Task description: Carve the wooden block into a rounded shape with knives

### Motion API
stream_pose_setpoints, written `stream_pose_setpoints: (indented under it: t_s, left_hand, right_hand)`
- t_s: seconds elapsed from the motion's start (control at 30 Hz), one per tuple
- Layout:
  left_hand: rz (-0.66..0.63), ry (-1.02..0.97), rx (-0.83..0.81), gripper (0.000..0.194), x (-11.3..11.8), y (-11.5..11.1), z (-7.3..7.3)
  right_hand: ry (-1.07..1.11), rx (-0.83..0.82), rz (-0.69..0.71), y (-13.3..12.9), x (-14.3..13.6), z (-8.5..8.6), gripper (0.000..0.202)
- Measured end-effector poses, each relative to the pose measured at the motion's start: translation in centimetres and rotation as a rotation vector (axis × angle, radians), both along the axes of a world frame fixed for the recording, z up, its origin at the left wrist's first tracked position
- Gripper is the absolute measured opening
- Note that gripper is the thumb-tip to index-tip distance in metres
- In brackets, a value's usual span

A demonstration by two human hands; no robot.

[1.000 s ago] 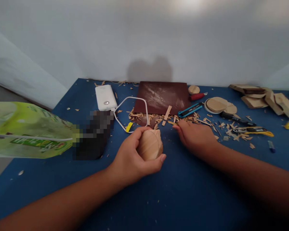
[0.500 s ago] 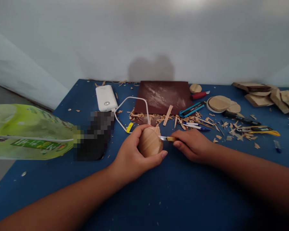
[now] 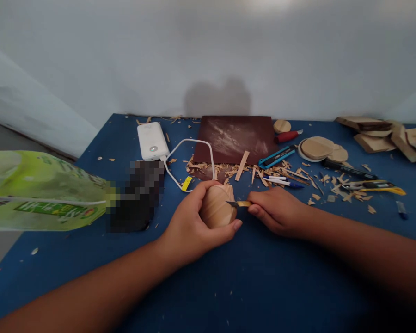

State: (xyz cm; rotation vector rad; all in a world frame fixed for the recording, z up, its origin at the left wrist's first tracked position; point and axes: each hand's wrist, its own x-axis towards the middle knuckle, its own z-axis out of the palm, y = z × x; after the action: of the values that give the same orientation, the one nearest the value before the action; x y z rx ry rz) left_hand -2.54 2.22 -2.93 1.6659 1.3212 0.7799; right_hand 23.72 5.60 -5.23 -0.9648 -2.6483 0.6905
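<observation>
My left hand (image 3: 189, 219) is closed around a round wooden disc (image 3: 217, 210), fingers along its far-left rim and thumb along its near edge. In my right hand (image 3: 275, 210) is a small carving knife (image 3: 243, 203) with a yellowish handle. Its blade points left and lies over the right part of the disc's face; whether it touches the wood I cannot tell. Wood shavings (image 3: 225, 167) are scattered just beyond the disc, beside a flat wooden strip (image 3: 241, 165).
Behind lies a dark red-brown sheet (image 3: 235, 136). To its right are a blue cutter (image 3: 277, 157), a red-handled knife (image 3: 287, 136), pens (image 3: 284, 182), wooden discs (image 3: 317, 148) and wood blocks (image 3: 374, 141). A white power bank (image 3: 152, 141), cable and green plastic bag (image 3: 45, 194) are on the left.
The knife has turned, its blade now dark instead of shiny, and its tip has shifted slightly left and down over the disc. The left hand keeps its hold, nearly still.
</observation>
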Motion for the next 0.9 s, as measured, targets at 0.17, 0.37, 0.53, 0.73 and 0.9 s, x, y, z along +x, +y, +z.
stream_pose_setpoints:
  t_s: [0.17,0.37,0.53,0.73,0.9]
  left_hand:
    - [-0.036,-0.044,-0.050,0.071,-0.13,-0.27,0.10]
    - [-0.081,-0.095,-0.139,0.072,-0.23,-0.33,0.48]
    - [-0.102,-0.116,-0.184,0.066,-0.36,0.14,0.77]
    - [-0.099,-0.133,-0.168,0.069,-0.76,-0.01,0.68]
    - [-0.152,-0.118,-0.161,0.074,-0.81,-0.10,0.57]
  right_hand:
    - [0.001,-0.016,0.024,-0.27,-0.05,0.19,0.041]
    - [0.013,0.022,0.014,-0.50,-0.25,0.21,0.044]
    - [-0.015,0.057,-0.053,-0.60,-0.50,-0.09,0.047]
    - [-0.026,0.001,-0.158,-0.34,-0.86,0.28,0.047]
    - [0.099,-0.047,-0.165,-0.08,-0.42,-0.01,0.043]
